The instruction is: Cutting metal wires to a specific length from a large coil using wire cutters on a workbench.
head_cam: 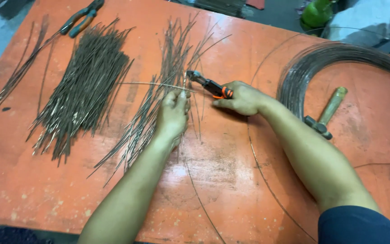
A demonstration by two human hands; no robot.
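Cutting step, judged from the present positions. The left hand (173, 113) is closed in a pinch grip on a thin, straight length of grey steel wire (152, 84), which runs out leftward above the worn orange worktop (231, 190). The right hand (242, 97) is closed around the orange-and-black handles of a pair of cutting pliers (206, 82), whose nose meets the wire just beside the left fingertips.

For a clean cut, keep the wire taut and level, set the nose square to it, and keep the fingertips out of the bite. The wire crosses a loose fan of cut wire lengths (159, 99); a denser pile (86, 90) lies further left.
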